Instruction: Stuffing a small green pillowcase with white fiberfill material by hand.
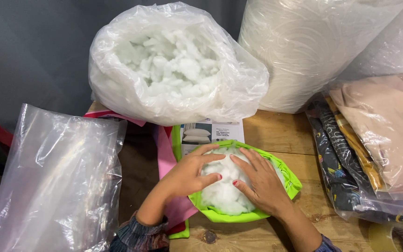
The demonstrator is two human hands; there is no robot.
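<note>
- Wooden tabletop (281, 135) carries everything; we see bare planks just beyond and to the right of the fingers.
- Largest item: a tall clear-wrapped roll of pale batting (313, 46), well beyond the right hand, standing upright at the back.
- Next, an open clear plastic bag of loose white stuffing (173, 65), directly beyond both hands, mouth gaping toward us.
- An empty clear plastic bag (52, 182) lies slack, well to the left of the left hand.
- Folded fabrics in clear sleeves (374, 140), beige on top and dark print beneath, lie to the right of the right hand.
- Pink cloth (166, 158) runs under and beside the left wrist.
- A printed paper insert (211, 133) lies just beyond the fingertips, partly under the green cover.
- Lime-green fabric cover (290, 179) sits under both hands, its mouth open upward and heaped with white stuffing (225, 186).
- Left hand (187, 175): fingers spread and laid flat on the stuffing, pressing, not clenched on anything.
- Right hand (262, 182): fingers likewise released and splayed, palm down on the stuffing.
- Our reading: the step in hand is packing fill down into the cover. The next move likely calls for even downward pressure, keeping the green rim clear so that fill does not spill over the edge.
</note>
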